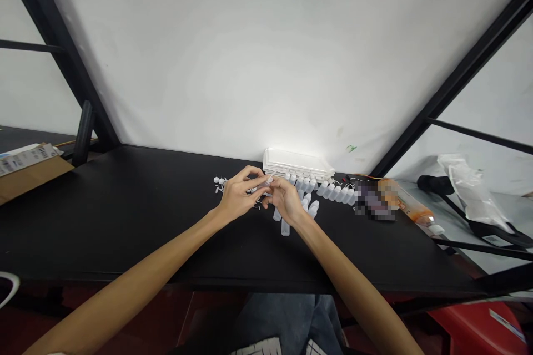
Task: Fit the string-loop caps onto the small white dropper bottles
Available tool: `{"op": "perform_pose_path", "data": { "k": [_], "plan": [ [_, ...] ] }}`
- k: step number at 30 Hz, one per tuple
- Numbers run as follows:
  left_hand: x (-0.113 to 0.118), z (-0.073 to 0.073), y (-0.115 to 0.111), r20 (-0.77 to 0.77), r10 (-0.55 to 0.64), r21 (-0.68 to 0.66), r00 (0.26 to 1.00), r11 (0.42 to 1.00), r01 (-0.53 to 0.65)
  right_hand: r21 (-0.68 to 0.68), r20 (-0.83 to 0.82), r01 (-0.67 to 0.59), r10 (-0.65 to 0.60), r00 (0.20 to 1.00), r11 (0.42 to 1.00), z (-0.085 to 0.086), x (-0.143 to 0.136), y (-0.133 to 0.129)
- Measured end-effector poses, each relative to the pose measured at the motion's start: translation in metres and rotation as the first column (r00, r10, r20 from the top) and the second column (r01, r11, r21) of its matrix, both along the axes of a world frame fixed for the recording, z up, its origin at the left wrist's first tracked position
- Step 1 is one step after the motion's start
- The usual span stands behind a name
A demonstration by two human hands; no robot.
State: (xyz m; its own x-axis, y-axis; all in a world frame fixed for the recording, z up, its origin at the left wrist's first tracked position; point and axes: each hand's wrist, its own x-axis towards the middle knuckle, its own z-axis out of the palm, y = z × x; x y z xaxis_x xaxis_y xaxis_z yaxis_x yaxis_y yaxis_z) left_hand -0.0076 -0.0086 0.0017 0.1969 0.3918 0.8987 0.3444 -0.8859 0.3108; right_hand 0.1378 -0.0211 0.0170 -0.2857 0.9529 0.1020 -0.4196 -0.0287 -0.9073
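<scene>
My left hand point(239, 195) and my right hand point(286, 199) meet over the black table, their fingertips closed on a small white cap point(269, 180) with a thin tip pointing up. Whether the cap sits on a bottle is hidden by my fingers. Just below my right hand, a translucent white bottle point(285, 227) stands on the table. Several similar bottles point(337, 194) form a row to the right, and a few more point(313, 209) are beside my right wrist. Small loose white caps point(219, 180) lie left of my left hand.
A stack of white trays or boxes point(297, 162) rests against the wall behind my hands. On the right of the black table point(125, 222) lie a blurred dark item point(377, 203) and an orange drink bottle point(416, 212). A cardboard box point(33, 169) is at the far left.
</scene>
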Motion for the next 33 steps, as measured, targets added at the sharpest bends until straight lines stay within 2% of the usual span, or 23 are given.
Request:
{"op": "perform_pose_path", "data": {
  "k": [9, 18, 23, 33],
  "plan": [
    [0.0026, -0.0034, 0.0004, 0.038, 0.021, 0.105, 0.999, 0.994, -0.025, 0.03, 0.034, 0.021, -0.022, 0.999, 0.999, 0.0008, -0.003, -0.0009],
    [0.0023, -0.0061, 0.0031, 0.04, 0.028, 0.082, 0.999, 0.996, -0.031, 0.06, 0.041, 0.059, -0.062, 0.997, 0.996, -0.0011, -0.0064, -0.0005],
    [0.0026, -0.003, 0.0016, 0.067, 0.003, 0.067, 0.998, 0.998, -0.007, 0.088, 0.091, 0.022, -0.03, 0.995, 0.996, 0.002, -0.0055, -0.002],
    [0.003, -0.0017, -0.0006, 0.073, 0.038, 0.06, 0.997, 0.997, -0.042, 0.137, 0.175, 0.013, -0.037, 0.984, 0.99, 0.0022, -0.0041, -0.0025]
  ]
}}
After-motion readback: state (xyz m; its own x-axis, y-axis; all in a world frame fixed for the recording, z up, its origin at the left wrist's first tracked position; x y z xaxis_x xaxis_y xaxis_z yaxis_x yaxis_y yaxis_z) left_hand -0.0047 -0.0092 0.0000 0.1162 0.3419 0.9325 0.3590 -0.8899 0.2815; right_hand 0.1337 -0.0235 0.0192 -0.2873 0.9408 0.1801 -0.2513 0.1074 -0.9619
